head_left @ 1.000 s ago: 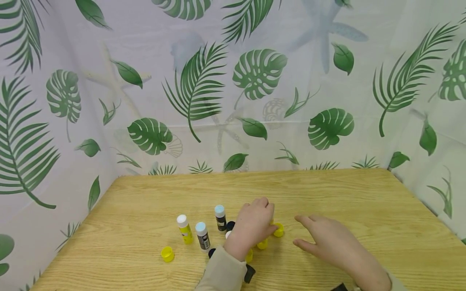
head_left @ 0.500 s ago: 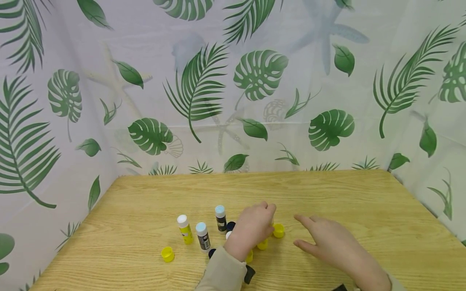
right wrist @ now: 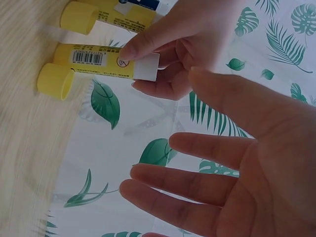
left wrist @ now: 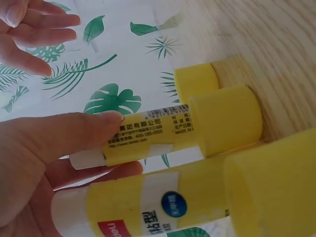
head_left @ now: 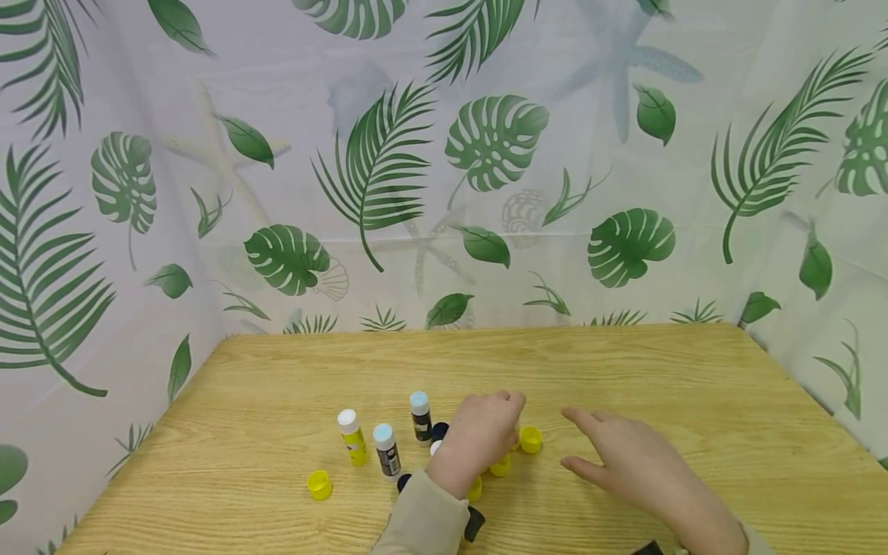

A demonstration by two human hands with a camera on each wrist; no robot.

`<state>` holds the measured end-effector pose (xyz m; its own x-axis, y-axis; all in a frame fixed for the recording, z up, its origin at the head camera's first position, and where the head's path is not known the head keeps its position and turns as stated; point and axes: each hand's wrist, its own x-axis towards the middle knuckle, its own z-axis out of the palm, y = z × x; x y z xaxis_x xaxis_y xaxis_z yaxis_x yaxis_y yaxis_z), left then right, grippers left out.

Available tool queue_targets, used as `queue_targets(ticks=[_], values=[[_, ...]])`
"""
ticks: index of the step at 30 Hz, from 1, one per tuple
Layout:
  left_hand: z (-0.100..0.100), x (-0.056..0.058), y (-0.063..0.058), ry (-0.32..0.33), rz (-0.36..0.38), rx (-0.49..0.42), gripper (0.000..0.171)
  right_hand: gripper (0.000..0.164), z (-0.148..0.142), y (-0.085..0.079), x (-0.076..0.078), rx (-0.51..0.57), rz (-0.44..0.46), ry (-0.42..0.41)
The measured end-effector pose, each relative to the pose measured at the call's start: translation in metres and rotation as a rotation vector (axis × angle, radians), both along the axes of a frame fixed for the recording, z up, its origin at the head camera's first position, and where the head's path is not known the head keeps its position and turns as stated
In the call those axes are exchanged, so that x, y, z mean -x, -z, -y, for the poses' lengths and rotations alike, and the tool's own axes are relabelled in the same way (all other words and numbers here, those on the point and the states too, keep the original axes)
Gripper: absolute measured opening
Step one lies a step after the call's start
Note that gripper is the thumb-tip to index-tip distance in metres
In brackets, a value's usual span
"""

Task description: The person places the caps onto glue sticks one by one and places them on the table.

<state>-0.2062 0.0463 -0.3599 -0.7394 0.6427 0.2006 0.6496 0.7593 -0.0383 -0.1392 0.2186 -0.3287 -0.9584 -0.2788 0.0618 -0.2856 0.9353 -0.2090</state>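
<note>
Yellow, white-topped glue stick (right wrist: 99, 61) with barcode, in the left hand (head_left: 480, 433)

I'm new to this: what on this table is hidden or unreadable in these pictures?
Head: the held yellow glue stick, mostly hidden by the left hand.
Head: print on the front black-labelled stick, too small to read.
Left wrist: the nearest yellow cap, cut off by the right edge.
Right wrist: the upper yellow stick, cut off by the top edge.
</note>
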Motion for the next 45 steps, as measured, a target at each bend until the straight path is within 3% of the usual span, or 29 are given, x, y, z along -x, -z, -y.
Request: queue_targets(ticks=[7, 14, 18, 28, 37, 45], values=[[0.006, -0.002, -0.005, 0.032, -0.1, -0.025, 0.018, 0.055, 0.002, 0.0, 0.001, 0.007, -0.004, -0.01], [0.014, -0.005, -0.016, 0.095, -0.241, -0.23, 0.012, 0.052, 0.002, 0.001, 0.003, 0.011, -0.028, -0.045], [0.019, -0.007, -0.021, 0.11, -0.22, -0.347, 0.019, 0.053, 0.002, 0.001, 0.003, 0.006, -0.036, -0.059], [0.028, -0.011, -0.028, 0.107, -0.073, -0.589, 0.029, 0.053, 0.005, 0.003, 0.004, 0.009, -0.047, -0.079], [0.03, -0.014, -0.032, 0.12, -0.136, -0.657, 0.032, 0.052, 0.005, 0.001, 0.006, 0.024, -0.067, -0.075], [0.034, -0.015, -0.037, 0.118, -0.178, -0.658, 0.026, 0.053, 0.011, -0.005, 0.009, 0.045, -0.075, -0.091]])
